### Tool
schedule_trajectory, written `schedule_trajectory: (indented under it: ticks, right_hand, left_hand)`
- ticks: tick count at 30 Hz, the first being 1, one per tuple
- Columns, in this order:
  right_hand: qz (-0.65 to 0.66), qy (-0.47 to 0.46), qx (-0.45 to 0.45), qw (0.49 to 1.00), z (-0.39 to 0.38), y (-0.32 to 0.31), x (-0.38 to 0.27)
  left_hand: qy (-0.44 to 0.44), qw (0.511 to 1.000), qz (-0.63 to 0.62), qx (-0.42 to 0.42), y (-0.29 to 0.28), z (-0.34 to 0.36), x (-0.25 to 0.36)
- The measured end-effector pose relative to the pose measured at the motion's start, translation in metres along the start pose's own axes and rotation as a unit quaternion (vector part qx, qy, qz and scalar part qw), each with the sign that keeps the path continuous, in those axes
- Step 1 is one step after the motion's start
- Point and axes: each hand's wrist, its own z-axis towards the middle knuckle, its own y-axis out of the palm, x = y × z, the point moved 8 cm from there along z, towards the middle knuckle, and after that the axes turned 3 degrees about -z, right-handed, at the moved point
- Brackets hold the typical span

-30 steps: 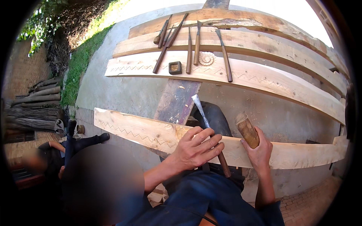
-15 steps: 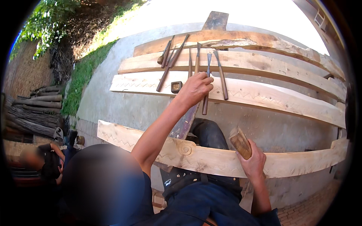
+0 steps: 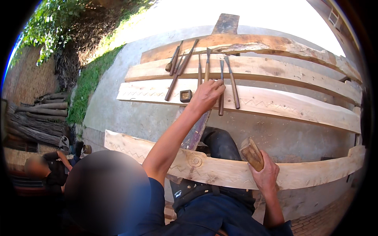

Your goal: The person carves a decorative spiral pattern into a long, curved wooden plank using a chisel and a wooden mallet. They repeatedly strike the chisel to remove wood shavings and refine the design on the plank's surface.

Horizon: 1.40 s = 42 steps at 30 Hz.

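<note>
My left hand (image 3: 208, 95) reaches over the nearer of the far planks, its fingers closed on a chisel (image 3: 221, 106) with a dark wooden handle and metal blade. Close to its right lies another chisel (image 3: 233, 84); a slim tool (image 3: 199, 70) and a further chisel (image 3: 207, 65) lie just beyond the hand. In my right hand (image 3: 266, 173) is a worn wooden block (image 3: 252, 154), gripped above the near plank (image 3: 220, 167). That plank lies across my lap area, carved with a spiral and zigzag lines.
Three long planks (image 3: 283, 100) lie side by side on a support beyond. A small square box (image 3: 185, 96) and several more chisels (image 3: 173, 80) rest at their left. Stacked logs (image 3: 47, 110) and another person (image 3: 53, 167) are at the far left.
The chisel at my left hand has shifted slightly right and away from me, its handle now more in line with the neighbouring tools. My right hand still holds the block.
</note>
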Motion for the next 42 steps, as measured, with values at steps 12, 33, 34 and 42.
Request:
schedule_trajectory:
  ticks: [12, 33, 34, 42]
  right_hand:
    - [-0.001, -0.004, 0.007, 1.0, 0.0, -0.001, -0.001]
    - [-0.032, -0.019, 0.035, 0.999, -0.004, 0.001, -0.004]
    - [-0.03, -0.021, 0.035, 0.999, -0.003, 0.001, -0.006]
    - [-0.05, -0.015, 0.028, 0.998, -0.003, 0.005, -0.002]
  left_hand:
    - [0.03, 0.999, 0.042, -0.004, 0.0, 0.017, 0.038]
    - [-0.181, 0.904, -0.077, 0.379, -0.181, -0.012, 0.013]
    - [-0.226, 0.882, -0.099, 0.402, -0.192, -0.035, 0.001]
    - [-0.286, 0.866, -0.141, 0.385, -0.18, -0.087, -0.029]
